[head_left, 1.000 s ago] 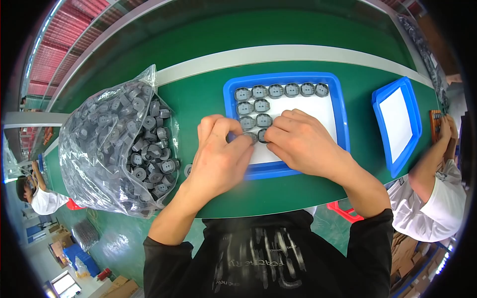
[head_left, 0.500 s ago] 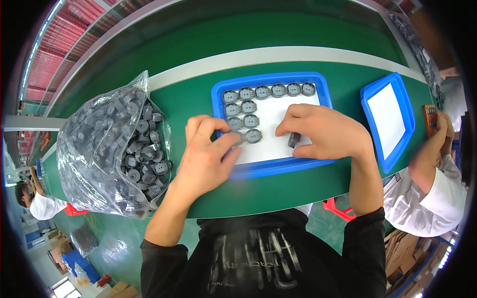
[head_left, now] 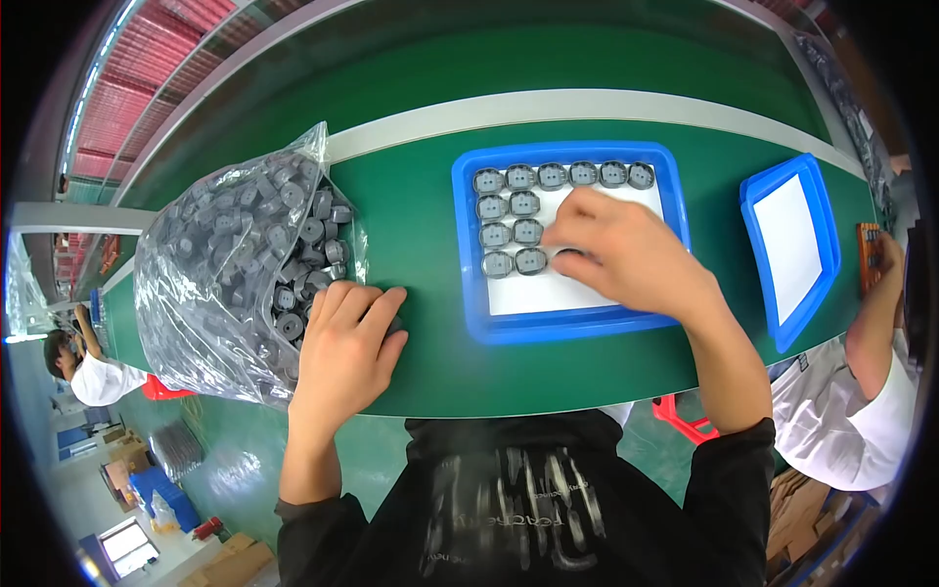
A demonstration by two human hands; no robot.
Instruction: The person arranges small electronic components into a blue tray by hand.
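Observation:
A shallow blue tray (head_left: 473, 303) with a white bottom holds small grey plastic parts (head_left: 553, 176) in a full far row and several pairs down its left side. Over the middle of the tray, my right hand (head_left: 626, 249) has thumb and fingers closed on a grey part, mostly hidden under the fingers. To the left, my left hand (head_left: 347, 342) is at the mouth of a clear plastic bag (head_left: 196, 313) heaped with the same grey parts. A bit of grey part shows between its thumb and index finger; the other fingertips are partly hidden among the parts.
A second blue tray (head_left: 831, 256) with a white bottom lies to the right on the green table (head_left: 416, 215). Beyond it a co-worker's arm (head_left: 875, 303) reaches to an orange-brown rack (head_left: 869, 256). Another person (head_left: 93, 377) sits far left. A red stool (head_left: 682, 421) stands below the table edge.
My left hand has left the tray's parts and moved left to the bag. My right hand has shifted slightly up within the tray with its part. The whole view has slid a little.

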